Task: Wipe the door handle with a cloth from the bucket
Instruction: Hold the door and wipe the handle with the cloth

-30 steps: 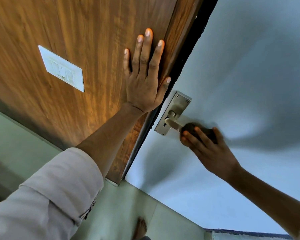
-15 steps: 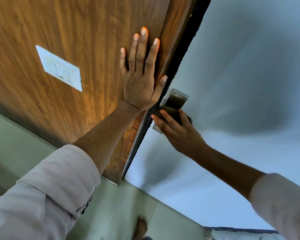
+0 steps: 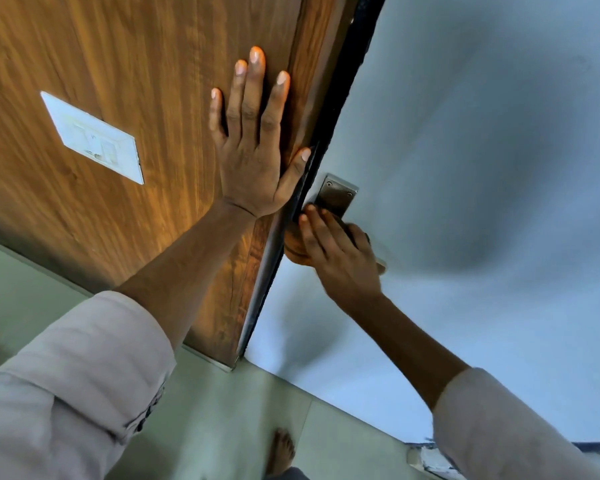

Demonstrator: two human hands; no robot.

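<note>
A metal door handle plate (image 3: 336,195) is fixed to the pale grey door (image 3: 465,168) near its edge. My right hand (image 3: 336,254) presses a brown cloth (image 3: 293,249) against the lower part of the plate, hiding the lever except for a small tip by my wrist. My left hand (image 3: 253,143) lies flat with fingers spread on the brown wooden panel (image 3: 136,64) beside the black door edge, holding nothing. No bucket is in view.
A white switch plate (image 3: 94,138) sits on the wooden panel at left. Below are pale green floor tiles (image 3: 222,410) and a bare foot (image 3: 281,452). A black seal strip (image 3: 329,133) runs between the panel and the door.
My right hand with the cloth went from the lever's outer end up to the plate, then slid slightly lower and right. My left hand has stayed flat on the wood.
</note>
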